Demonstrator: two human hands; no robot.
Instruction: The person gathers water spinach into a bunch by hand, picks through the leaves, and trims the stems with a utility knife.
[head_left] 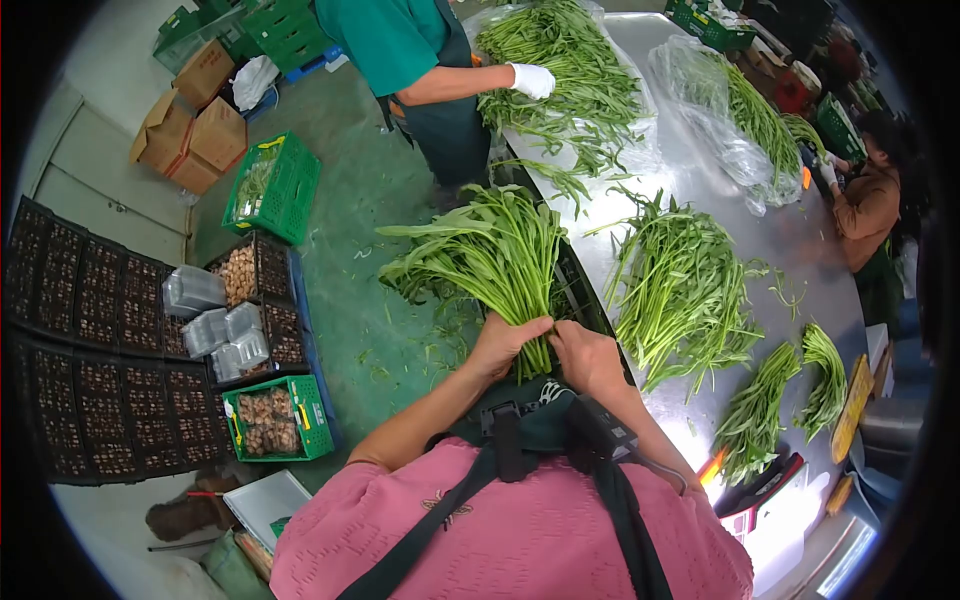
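A large bunch of leafy green stems (pixel 500 255) is held up in front of my chest, its leaves fanned away from me and to the left. My left hand (pixel 500 345) wraps round the stems near their cut ends. On the right side of the same stems, my right hand (pixel 585 352) is closed, its fingers pressed together against the bunch; whatever it pinches is too small to make out. Right of my hands, a loose pile of the same greens (pixel 685 290) lies on the metal table (pixel 800 290).
Two smaller bunches (pixel 758 410) lie near the table's right end. A co-worker's gloved hand (pixel 533 81) touches a big heap of greens (pixel 570 60). Another person sits at the far right. Green crates (pixel 272 190), cartons (pixel 218 135) and black crates (pixel 100 350) stand left.
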